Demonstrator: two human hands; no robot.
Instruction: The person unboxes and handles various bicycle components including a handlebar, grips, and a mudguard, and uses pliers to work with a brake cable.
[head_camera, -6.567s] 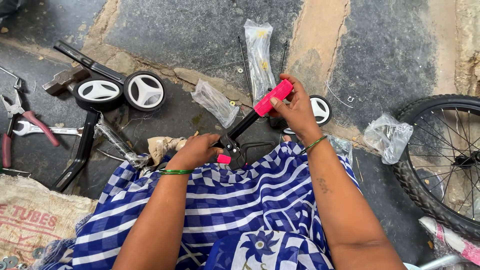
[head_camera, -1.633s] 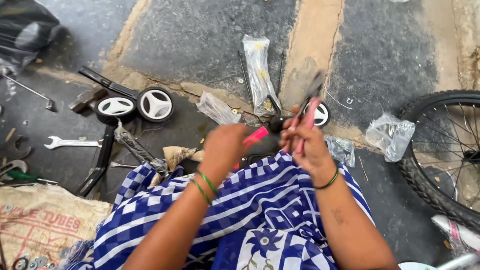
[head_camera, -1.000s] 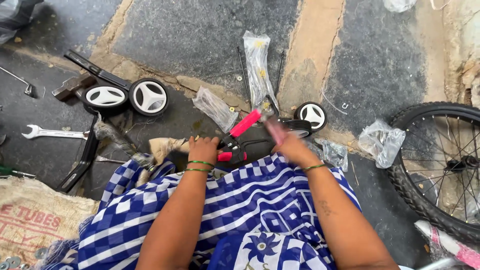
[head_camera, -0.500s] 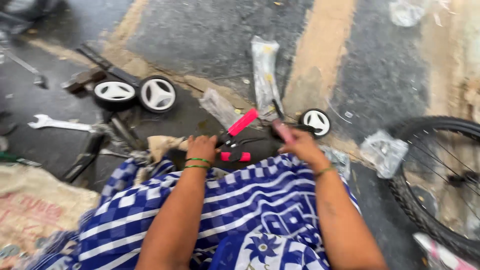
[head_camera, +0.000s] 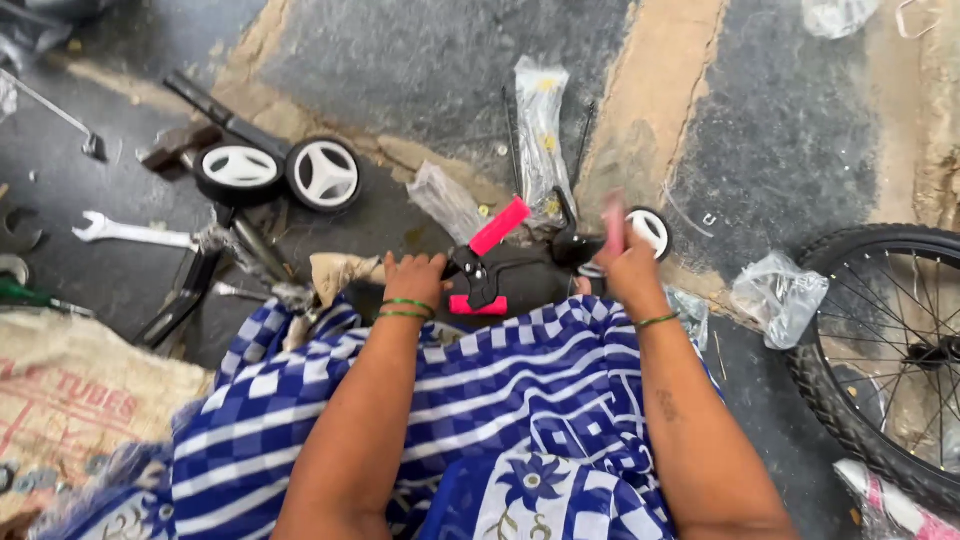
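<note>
The left hand (head_camera: 415, 278) rests closed on the black metal handlebar assembly (head_camera: 510, 280) with its pink plastic clamp, lying at the edge of the blue-checked cloth lap. The right hand (head_camera: 628, 268) pinches a blurred pink grip sleeve (head_camera: 613, 222) upright. Crinkled clear plastic bags (head_camera: 778, 295) and white-hubbed training wheels (head_camera: 322, 174) lie on the rough stone floor (head_camera: 420, 70).

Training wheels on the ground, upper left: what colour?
Black tyres with white spoked hubs; the training wheels show clearly in the head view, its only view.
</note>
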